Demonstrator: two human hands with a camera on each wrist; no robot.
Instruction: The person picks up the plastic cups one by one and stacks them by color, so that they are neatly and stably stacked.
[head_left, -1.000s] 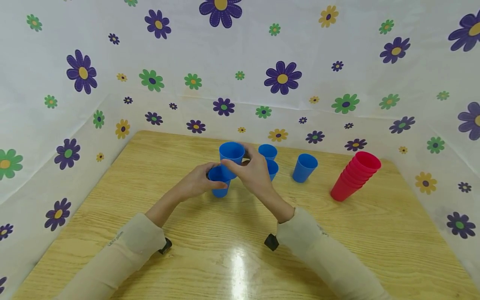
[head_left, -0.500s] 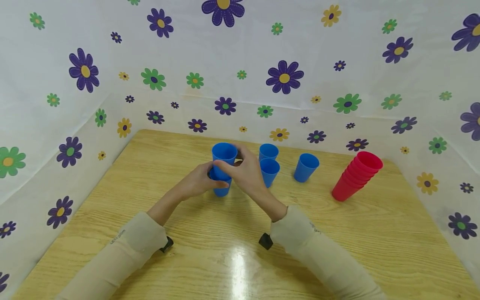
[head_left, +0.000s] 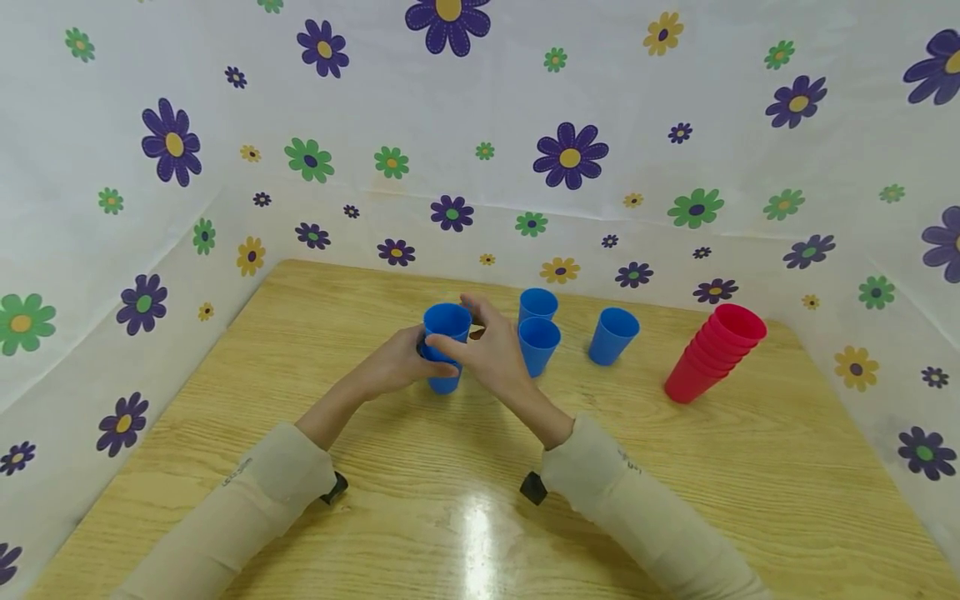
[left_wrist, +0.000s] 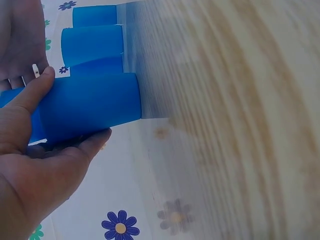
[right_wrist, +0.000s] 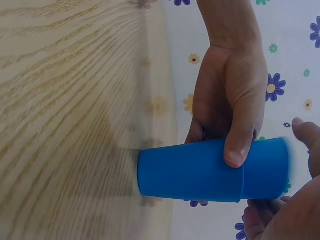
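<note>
Wood-grain worktop [head_left: 420, 517]. We list: lower blue cup [right_wrist: 190, 172], upright, held by left grip [head_left: 393, 367]; upper blue cup [head_left: 447, 321] nested inside, right grip [head_left: 491, 354] wide around it; rightward, three blue cups [head_left: 538, 346], then stacked red cups [head_left: 705, 358].

A light yellow-brown, wood-grained tabletop [head_left: 675, 492] fills the lower part of the head view, its far edge running nearly level and its sides spreading toward the viewer. White sheeting printed with purple, green and yellow daisy-like flowers [head_left: 465, 104] encloses it at the back, left and right. A large purple flower with a yellow centre [head_left: 570, 157] stands out on the back panel, above a long, roughly horizontal crease [head_left: 495, 205]. A bright white streak of reflected light [head_left: 477, 546] lies on the glossy near surface. Both wrist views show the wood tilted steeply, with faint flower reflections [left_wrist: 175, 216] on it.
</note>
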